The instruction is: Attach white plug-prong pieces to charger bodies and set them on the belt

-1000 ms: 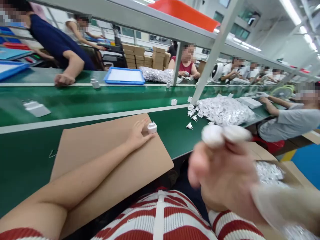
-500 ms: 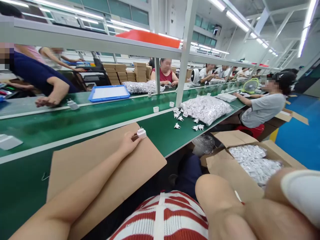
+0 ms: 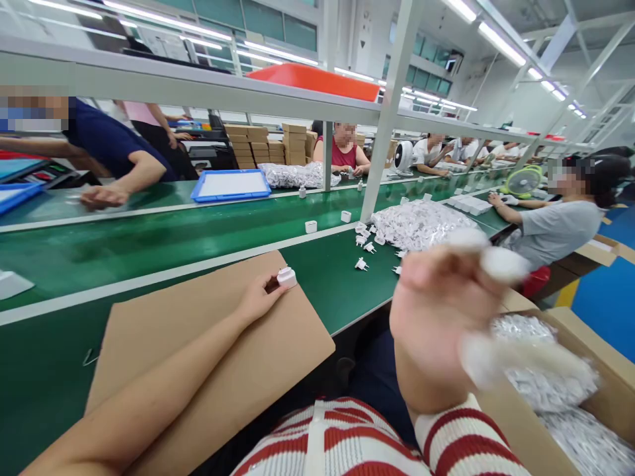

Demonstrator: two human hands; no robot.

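Observation:
My left hand (image 3: 258,297) rests on a brown cardboard sheet (image 3: 198,357) and pinches a small white plug adapter (image 3: 287,276) at the sheet's far corner. My right hand (image 3: 441,317) is raised close to the camera and blurred. It grips white plastic pieces (image 3: 496,261), and a crumpled clear bag (image 3: 526,360) trails from it. The cardboard lies on the near green table strip (image 3: 327,264).
A heap of bagged white parts (image 3: 421,221) and loose adapters (image 3: 362,264) lies further along the table. An open carton of bagged parts (image 3: 570,396) stands at my right. Other workers sit along the green conveyor belt (image 3: 149,231); a blue tray (image 3: 231,185) lies beyond it.
My right hand came up from low at the right edge toward the middle, still holding the white pieces and bag. The left hand and adapter stayed on the cardboard.

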